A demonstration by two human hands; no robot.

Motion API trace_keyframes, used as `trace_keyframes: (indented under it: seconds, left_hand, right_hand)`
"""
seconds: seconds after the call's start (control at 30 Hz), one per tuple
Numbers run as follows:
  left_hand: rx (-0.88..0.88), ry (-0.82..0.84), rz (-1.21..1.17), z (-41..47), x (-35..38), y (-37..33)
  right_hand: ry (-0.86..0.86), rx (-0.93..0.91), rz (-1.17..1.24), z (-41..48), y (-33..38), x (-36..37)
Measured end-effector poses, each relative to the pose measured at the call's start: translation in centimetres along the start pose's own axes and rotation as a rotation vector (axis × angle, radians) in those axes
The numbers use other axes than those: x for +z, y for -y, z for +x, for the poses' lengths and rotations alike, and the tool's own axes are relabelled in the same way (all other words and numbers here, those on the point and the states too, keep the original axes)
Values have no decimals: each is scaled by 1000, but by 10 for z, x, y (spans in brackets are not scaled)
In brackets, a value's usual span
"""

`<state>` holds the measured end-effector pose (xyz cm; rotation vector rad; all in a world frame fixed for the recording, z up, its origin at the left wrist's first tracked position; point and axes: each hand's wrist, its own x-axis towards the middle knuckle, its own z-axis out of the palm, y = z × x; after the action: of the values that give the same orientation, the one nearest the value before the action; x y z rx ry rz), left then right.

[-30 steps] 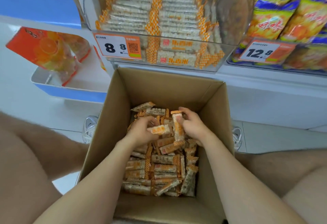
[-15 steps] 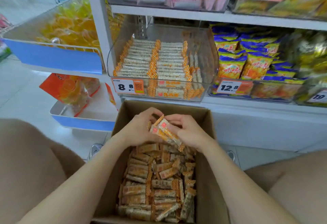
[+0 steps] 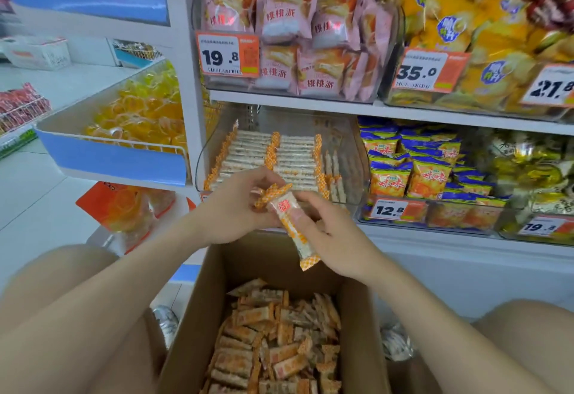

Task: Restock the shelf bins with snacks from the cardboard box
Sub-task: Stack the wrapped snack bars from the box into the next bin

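Note:
An open cardboard box (image 3: 198, 309) stands on the floor between my knees, holding several orange-and-white wrapped snack bars (image 3: 273, 347). Above its far edge my left hand (image 3: 230, 207) and my right hand (image 3: 329, 235) hold a small bundle of the same snack bars (image 3: 290, 216) between them, fingers curled round the wrappers. Just behind the hands is a clear shelf bin (image 3: 354, 157) with neat rows of the same bars (image 3: 279, 154) lying in it.
Neighbouring clear bins hold blue-and-orange snack bags (image 3: 413, 173), pink pastry packs (image 3: 292, 42) and yellow bags (image 3: 466, 36) behind price tags. A blue-fronted wire tray of yellow jellies (image 3: 133, 117) juts out at left. White tiled floor lies to the left.
Both hands rose out of the box with the snack bars and now hold them up in front of the clear bin. My view tilted upward to the shelves.

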<state>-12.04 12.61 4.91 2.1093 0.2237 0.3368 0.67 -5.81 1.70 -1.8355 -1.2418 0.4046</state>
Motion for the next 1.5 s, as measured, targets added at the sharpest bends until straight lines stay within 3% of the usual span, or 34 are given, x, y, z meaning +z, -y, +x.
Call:
trace_keyframes:
  seconds: [0.07,0.2,0.4,0.6,0.87,1.0,1.17,1.4,1.5]
  left_hand:
    - [38,-22,58,14,-4,-4]
    - [75,-86,453,48,-21,10]
    - [53,64,768,88,-24,34]
    - [83,200,873,108,-19,29]
    - [83,184,714,114,-23,31]
    - [120,216,632,108,-18,27]
    - [197,275,577,106,6,27]
    - [132,389,664,106,0,17]
    - [69,376,680,97,2,11]
  right_hand:
    - [-17,-33,-65,15,2,-20]
    - [-18,-17,-334,47,-7,-66]
    - [325,28,-710,82,-25,-81]
    - [463,-47,-683,101,-32,-61]
    - [358,33,-552,106,-16,-64]
    - [130,91,-405,104,-9,-89]
    - [-110,142,-669,84,-15,-102]
    - [-209,215,-552,72,-14,-95]
    - [-111,335,-310,70,-8,-98]
